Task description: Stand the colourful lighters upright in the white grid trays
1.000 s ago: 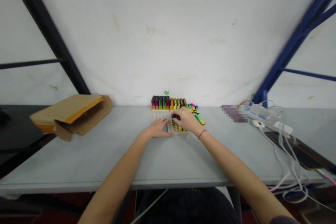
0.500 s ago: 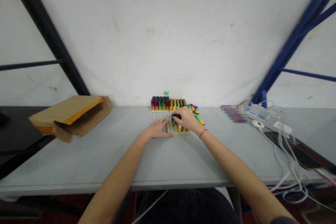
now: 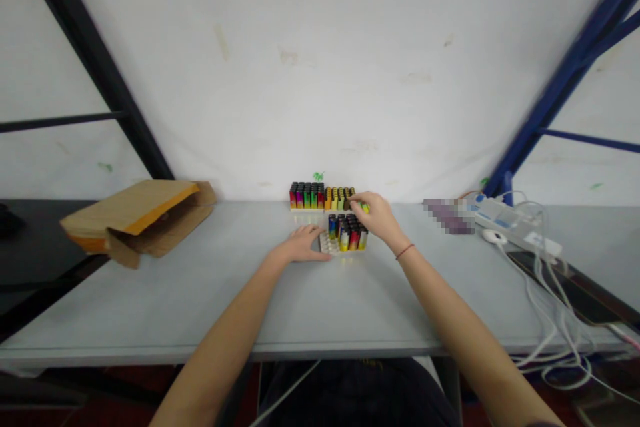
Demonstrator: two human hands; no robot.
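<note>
On the table [image 3: 200,300], lighters [image 3: 347,233] stand in most of a tray [image 3: 327,247], its 7 o'clock corner bare. More lighters [image 3: 337,199] sit at 12 o'clock, under the right hand's [image 3: 377,217] curled fingers, grip unclear; the left hand's [image 3: 300,245] fingers lie open against the tray.

Workroom, bench type: grey work table [image 3: 150,307] against a stained white backdrop [image 3: 225,80], framed by black steel upright [image 3: 95,73] left and blue steel upright [image 3: 565,87] right. Power strip [image 3: 510,227] with white cables [image 3: 555,327] right; kraft paper packet [image 3: 135,220] left; rows of lighters [image 3: 307,195] far centre.
</note>
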